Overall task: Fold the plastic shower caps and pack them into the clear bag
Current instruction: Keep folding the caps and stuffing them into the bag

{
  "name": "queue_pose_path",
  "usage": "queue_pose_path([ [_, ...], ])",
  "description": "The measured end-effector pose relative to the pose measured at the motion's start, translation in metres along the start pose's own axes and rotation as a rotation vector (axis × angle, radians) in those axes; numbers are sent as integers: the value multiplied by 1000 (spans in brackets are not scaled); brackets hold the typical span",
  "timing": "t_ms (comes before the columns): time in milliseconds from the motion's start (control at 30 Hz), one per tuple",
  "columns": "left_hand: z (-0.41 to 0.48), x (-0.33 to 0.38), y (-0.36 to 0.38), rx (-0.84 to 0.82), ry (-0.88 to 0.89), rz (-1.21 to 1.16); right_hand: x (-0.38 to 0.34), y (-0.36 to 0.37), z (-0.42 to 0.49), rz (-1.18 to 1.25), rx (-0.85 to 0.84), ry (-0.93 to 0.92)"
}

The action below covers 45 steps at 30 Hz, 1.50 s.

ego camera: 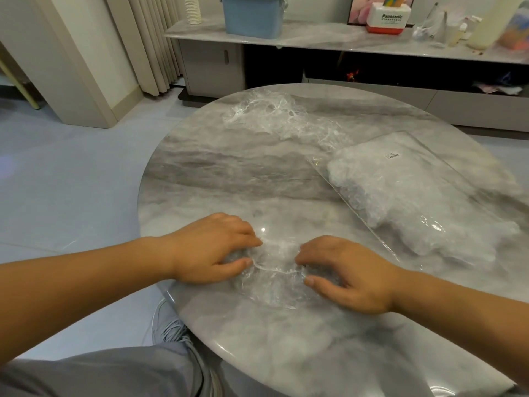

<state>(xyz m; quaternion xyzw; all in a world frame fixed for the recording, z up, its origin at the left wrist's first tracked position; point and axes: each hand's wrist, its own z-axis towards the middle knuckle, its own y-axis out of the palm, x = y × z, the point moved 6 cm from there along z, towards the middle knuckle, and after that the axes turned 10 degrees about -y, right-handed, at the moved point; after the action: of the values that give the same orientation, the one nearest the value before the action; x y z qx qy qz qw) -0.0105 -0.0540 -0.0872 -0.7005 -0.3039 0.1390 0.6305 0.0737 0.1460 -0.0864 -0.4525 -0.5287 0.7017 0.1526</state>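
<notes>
Table (pixel 214 173): round grey marble, stuffed clear bag (pixel 415 190) lying at right
Left hand (pixel 211 250): fingers curled, pinching shower cap (pixel 272 277)
Right hand (pixel 349 276): curled, pinching its other side

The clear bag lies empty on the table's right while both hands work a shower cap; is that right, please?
Not empty: the head view shows the clear bag stuffed with caps. The rest holds: the left hand and right hand grip a shower cap.
</notes>
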Motion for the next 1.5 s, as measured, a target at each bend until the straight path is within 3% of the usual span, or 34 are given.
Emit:
queue_pose_path([
  [300, 7, 7, 1, 8, -21, 137, -2, 2, -10, -41, -67, -19],
  [433, 3, 16, -7, 77, 99, 51, 1, -6, -11, 26, 63, 17],
  [533, -1, 23, -7, 24, 140, -39, -1, -3, -8, 105, 130, 40],
  [667, -2, 17, 11, -103, 75, -80, -2, 16, -3, 87, 50, 13],
  [1167, -4, -1, 5, -146, -286, -738, -3, 21, 3, 106, 78, 144],
  [1300, 0, -6, 3, -103, -366, -732, 1, 16, 7, 119, 149, 211],
  [1500, 2, -8, 2, -55, -403, -694, 18, 19, 8, 44, 42, 372],
])
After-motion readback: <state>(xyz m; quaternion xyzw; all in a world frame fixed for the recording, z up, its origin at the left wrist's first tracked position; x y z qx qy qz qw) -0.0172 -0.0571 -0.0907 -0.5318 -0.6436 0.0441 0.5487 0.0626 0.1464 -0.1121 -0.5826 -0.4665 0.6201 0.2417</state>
